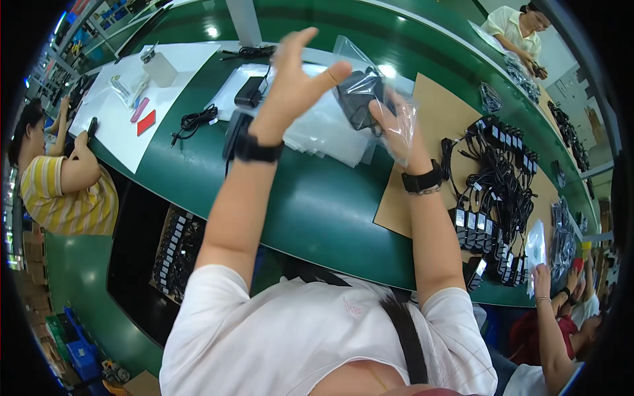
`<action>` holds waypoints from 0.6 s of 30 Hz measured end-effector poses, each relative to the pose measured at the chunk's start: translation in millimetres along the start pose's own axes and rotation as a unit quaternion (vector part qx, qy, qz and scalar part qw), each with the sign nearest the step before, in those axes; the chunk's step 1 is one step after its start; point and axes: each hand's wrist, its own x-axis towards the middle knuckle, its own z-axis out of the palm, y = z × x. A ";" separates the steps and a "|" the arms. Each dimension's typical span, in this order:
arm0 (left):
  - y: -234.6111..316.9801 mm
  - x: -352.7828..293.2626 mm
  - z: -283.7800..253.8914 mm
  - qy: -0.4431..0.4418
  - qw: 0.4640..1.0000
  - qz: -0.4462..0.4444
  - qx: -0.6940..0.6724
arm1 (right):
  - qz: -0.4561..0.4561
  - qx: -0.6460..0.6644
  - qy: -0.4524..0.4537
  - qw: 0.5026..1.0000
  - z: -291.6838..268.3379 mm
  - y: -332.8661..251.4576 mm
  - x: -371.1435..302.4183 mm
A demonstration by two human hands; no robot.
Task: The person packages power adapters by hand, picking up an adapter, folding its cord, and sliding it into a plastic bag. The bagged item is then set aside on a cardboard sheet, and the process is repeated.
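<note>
My left hand [294, 89] is raised over the table with its fingers spread, and nothing is in it. In my right hand [399, 125] is a clear plastic bag [350, 51] with a black power adapter [360, 99] inside, the thumb pressing on it through the film. The bag's upper end stands up loosely, close to my left thumb. Beneath both hands lies a stack of flat clear bags [323, 137]. Another black adapter [249, 91] rests on the bags beside my left wrist.
Rows of black adapters with tangled cables [492, 191] cover a cardboard sheet [389, 204] at right. Left of me are a coiled cable [195, 122], a white sheet [119, 142], a bottle [158, 69] and a red card [146, 123]. Co-workers sit on both sides and across.
</note>
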 end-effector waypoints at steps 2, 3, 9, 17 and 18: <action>-7.7 -2.8 2.9 -0.238 0.902 -0.202 -0.298 | 0.023 0.049 -0.005 0.999 8.7 -2.3 -7.4; -7.0 -11.7 11.2 -0.210 0.889 -0.241 -0.329 | -0.002 0.043 -0.003 0.999 11.0 -4.1 -8.2; 13.3 -61.5 40.5 -0.081 0.864 -0.312 -0.387 | -0.095 -0.048 0.120 0.987 36.8 8.6 -12.8; 10.2 -57.2 26.0 -0.152 0.726 -0.419 -0.523 | -0.109 -0.128 0.079 0.983 18.1 36.1 0.3; 7.8 -57.1 25.5 -0.154 0.726 -0.420 -0.523 | -0.108 -0.127 0.080 0.983 15.4 39.1 4.1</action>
